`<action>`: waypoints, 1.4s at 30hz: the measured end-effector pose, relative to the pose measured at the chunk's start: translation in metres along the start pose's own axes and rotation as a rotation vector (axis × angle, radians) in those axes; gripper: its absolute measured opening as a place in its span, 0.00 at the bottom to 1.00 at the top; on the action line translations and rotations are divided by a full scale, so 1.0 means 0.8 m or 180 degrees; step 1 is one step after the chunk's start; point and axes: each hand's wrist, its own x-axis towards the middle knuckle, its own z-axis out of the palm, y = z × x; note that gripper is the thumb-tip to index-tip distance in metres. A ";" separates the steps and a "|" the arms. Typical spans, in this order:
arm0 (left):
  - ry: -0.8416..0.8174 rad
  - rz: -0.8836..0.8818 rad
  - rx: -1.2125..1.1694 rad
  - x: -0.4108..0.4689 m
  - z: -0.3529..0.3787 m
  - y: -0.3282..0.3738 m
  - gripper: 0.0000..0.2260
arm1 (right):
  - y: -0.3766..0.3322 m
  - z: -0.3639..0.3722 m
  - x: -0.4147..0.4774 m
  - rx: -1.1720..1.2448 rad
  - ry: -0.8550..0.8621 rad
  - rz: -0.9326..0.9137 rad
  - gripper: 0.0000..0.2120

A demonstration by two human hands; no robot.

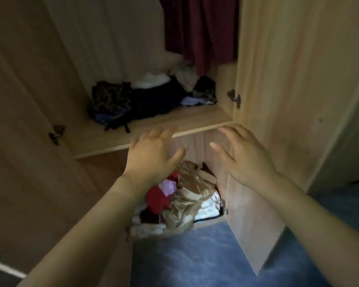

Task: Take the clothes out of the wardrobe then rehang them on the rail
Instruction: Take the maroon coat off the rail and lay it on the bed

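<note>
Clothes (153,98) on wardrobe shelf (187,119)

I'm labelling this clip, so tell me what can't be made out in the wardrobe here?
Rail: head view, cut off by the top edge; only the lower part of the red garment shows.
Shelf pile: head view, dark and blurred; items can't be told apart.
Lower pile: head view, partly behind the left hand.

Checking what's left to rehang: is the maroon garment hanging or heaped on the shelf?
Hanging: the maroon garment drapes straight down from above the frame; its top is out of view.
</note>
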 end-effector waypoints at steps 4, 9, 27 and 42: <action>0.0492 0.0090 -0.0053 0.119 -0.030 -0.040 0.32 | 0.002 0.003 0.148 0.0042 0.0327 -0.0289 0.29; 0.0913 0.0216 -0.0028 0.288 -0.040 -0.067 0.29 | 0.030 0.001 0.332 -0.0024 0.0823 -0.0669 0.24; 0.2203 0.0799 -0.0616 0.816 -0.177 -0.106 0.23 | 0.062 -0.173 0.876 -0.1217 0.2240 -0.1180 0.24; 0.2959 0.1389 -0.2128 1.015 -0.291 -0.098 0.35 | 0.022 -0.228 1.024 -0.2426 0.2100 -0.0172 0.18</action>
